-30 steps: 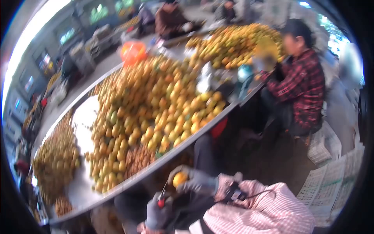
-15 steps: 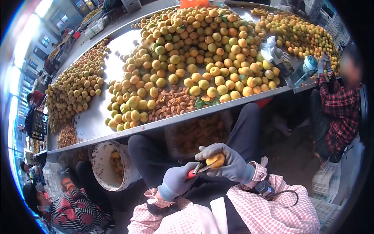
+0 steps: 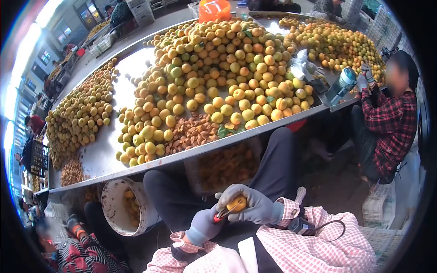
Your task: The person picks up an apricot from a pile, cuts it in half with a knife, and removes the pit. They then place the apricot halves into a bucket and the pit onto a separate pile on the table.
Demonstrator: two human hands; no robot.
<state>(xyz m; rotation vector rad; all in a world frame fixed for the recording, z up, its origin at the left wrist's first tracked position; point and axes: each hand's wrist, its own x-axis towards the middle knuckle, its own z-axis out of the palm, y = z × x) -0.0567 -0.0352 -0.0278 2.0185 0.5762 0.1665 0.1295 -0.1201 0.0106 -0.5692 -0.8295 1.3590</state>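
My left hand (image 3: 204, 225), in a grey glove, is closed around a small red-handled knife (image 3: 218, 217). The thin metal blade lies against an orange-yellow apricot (image 3: 237, 204). That fruit is gripped in the curled fingers of my right hand (image 3: 256, 207), also gloved in grey. Both hands meet low over my lap, between my knees. How deep the blade sits in the fruit cannot be made out.
Ahead stands a metal table (image 3: 98, 152) heaped with apricots (image 3: 227, 59), with a pile of brown pits (image 3: 193, 134) near its edge. A white bucket (image 3: 109, 200) holds cut fruit at left. Below the table is a crate (image 3: 193, 175). Co-workers sit at either side.
Both hands have shifted slightly left. The apricot has turned in my right hand, and the knife now lies more across its near face. The whole view has tilted a little.
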